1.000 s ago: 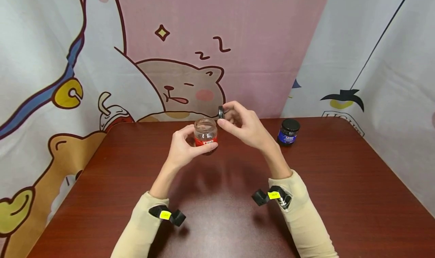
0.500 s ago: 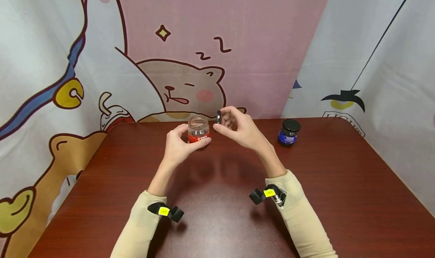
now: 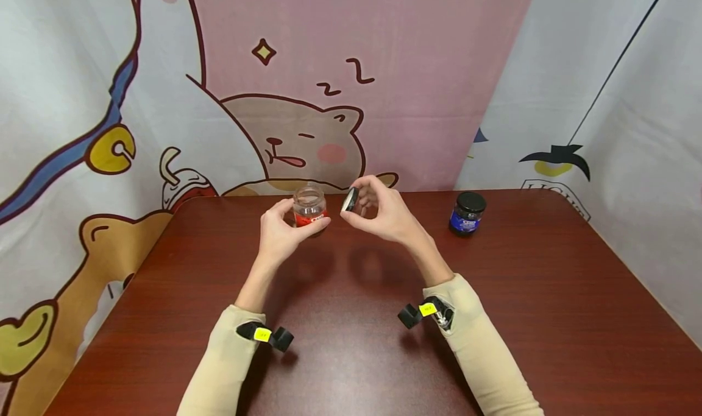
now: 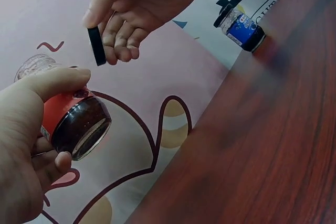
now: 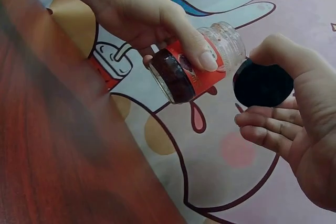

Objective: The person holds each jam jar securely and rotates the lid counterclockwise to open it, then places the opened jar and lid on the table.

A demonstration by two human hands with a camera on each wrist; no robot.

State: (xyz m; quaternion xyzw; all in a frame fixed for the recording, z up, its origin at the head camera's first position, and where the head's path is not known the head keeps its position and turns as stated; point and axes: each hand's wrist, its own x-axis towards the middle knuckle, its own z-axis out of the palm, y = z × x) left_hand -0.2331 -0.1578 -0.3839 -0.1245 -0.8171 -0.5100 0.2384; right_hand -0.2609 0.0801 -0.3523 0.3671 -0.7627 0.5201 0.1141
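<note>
The left hand point(image 3: 280, 236) grips a small glass jar point(image 3: 309, 205) between thumb and curled fingers and holds it above the far centre of the bench point(image 3: 548, 318), clear of the surface. The jar carries a red label point(image 5: 202, 74) with white marks too small to read. Its threaded neck point(image 5: 227, 40) is uncovered. The lower part of the jar looks dark in both wrist views; whether this is a filling or the glass base cannot be determined.

The right hand point(image 3: 384, 212) pinches a black lid point(image 3: 349, 199) by its rim, thumb on one side and fingertips point(image 5: 252, 121) on the other. The lid is held on edge just beside the jar mouth, apart from it and not touching. In the right wrist view the flat black face of the lid point(image 5: 262, 83) is turned toward the camera.

A second jar point(image 3: 467, 213) stands upright on the bench to the right of the right hand, well apart from it. It has a black cap and a blue label with white print, not legible at this size. Its contents are not visible.

Both forearms wear beige sleeves point(image 3: 482, 355). Each wrist carries a black camera mount with a yellow tag point(image 3: 427, 309). A cartoon-printed backdrop point(image 3: 307, 142) hangs behind the bench.
</note>
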